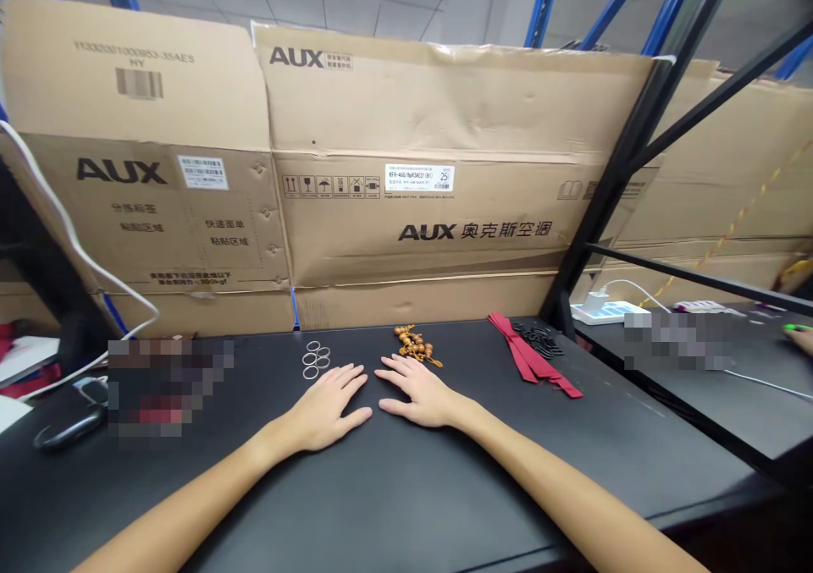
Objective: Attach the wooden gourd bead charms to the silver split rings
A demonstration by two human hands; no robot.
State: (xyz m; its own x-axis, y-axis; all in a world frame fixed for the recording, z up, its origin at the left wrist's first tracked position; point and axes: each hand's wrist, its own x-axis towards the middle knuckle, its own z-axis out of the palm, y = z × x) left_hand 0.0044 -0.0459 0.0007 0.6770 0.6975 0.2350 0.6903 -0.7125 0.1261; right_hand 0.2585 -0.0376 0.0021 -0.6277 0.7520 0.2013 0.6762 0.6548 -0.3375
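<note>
My left hand (327,408) lies flat on the black table (406,488), palm down, fingers stretched out and holding nothing. My right hand (416,391) lies flat beside it in the same way, fingertips almost meeting those of the left. Several small metal rings (316,359) sit just beyond my left fingertips. A cluster of brown wooden beads (416,344) lies just beyond my right fingertips. Further right lie red ribbon strips (532,355) and a small heap of black clips (539,338).
Large AUX cardboard boxes (406,209) stand as a wall along the table's back edge. A black metal frame post (626,158) rises at the right. A white power strip (603,309) sits on the neighbouring table, where another person's hand (801,336) shows at the far right.
</note>
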